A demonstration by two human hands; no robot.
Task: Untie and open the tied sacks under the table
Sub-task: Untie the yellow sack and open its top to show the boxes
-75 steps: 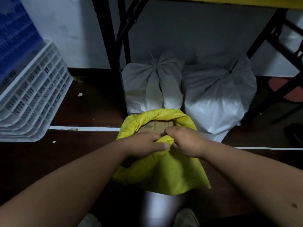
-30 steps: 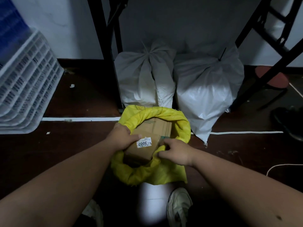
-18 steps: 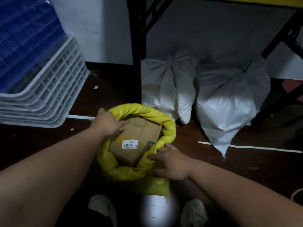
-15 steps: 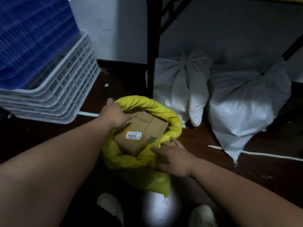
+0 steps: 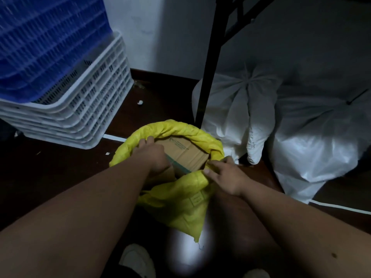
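Observation:
A yellow sack (image 5: 180,199) stands open on the floor in front of me, its rim rolled down around a cardboard box (image 5: 186,155). My left hand (image 5: 154,156) is inside the sack's mouth, lying over the box's left side, with its fingertips hidden. My right hand (image 5: 222,173) pinches the near right part of the rim between thumb and fingers. Behind it, two white sacks lean together under the table, both tied shut: the left white sack (image 5: 236,109) and the right white sack (image 5: 321,141).
A black table leg (image 5: 208,77) stands just behind the yellow sack, in front of the left white sack. A stack of white crates (image 5: 84,109) holding blue crates (image 5: 40,47) fills the left. My shoes (image 5: 138,259) are close below the sack. White tape lines cross the dark floor.
The sack's mouth was pulled wide, baring the box. My left hand left the left rim and moved in over the box. My right hand shifted up onto the rim. The view swung left.

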